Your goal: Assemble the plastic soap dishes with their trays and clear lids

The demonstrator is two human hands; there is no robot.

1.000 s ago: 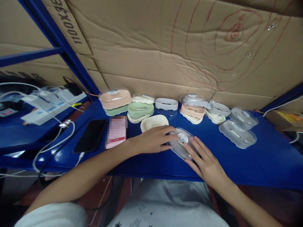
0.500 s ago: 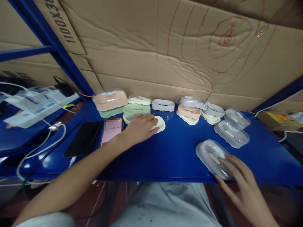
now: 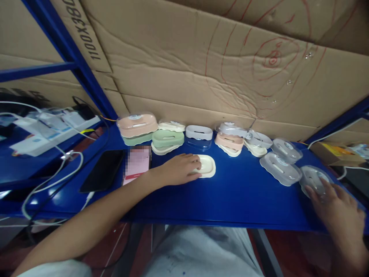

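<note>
My left hand (image 3: 182,169) is closed on the left end of a cream scalloped soap dish tray (image 3: 208,166), which lies flat on the blue table. Its fingertips cover that end. At the right, my right hand (image 3: 340,206) grips a grey soap dish with a clear lid (image 3: 311,177), slightly blurred. Next to it stand two more grey lidded dishes, one in front (image 3: 279,169) and one behind (image 3: 286,150). Behind my left hand, a green soap dish (image 3: 167,137) sits on a cream tray (image 3: 165,149).
At the back of the blue table (image 3: 230,200) stand a peach lidded dish (image 3: 137,124), a grey dish (image 3: 198,132) and a stacked peach dish (image 3: 230,141). Left lie a black phone (image 3: 102,171), a pink-screened phone (image 3: 138,163) and a power strip (image 3: 54,134) with cables. A cardboard box (image 3: 336,156) stands right.
My right hand has carried the grey lidded dish rightward and away from me, beside the other grey ones. My left hand has drawn the cream tray out from beside the green dish, toward me and rightward.
</note>
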